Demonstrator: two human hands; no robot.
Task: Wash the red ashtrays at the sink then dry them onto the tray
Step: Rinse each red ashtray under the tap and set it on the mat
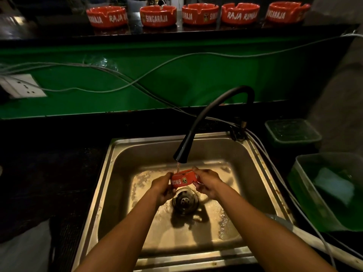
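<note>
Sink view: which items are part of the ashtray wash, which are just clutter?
In the job:
ashtray held by left hand and right hand
tap, running
sink
five ashtrays on the shelf

Lying about:
wall socket
cables
green tub
lidded box

Probably a bar: branded ashtrays (107, 16) line the counter (176, 31) above a sink (261, 163).

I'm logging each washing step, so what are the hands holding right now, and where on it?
Both hands grip one red ashtray under the running faucet: left hand on its left side, right hand on its right side.
</note>
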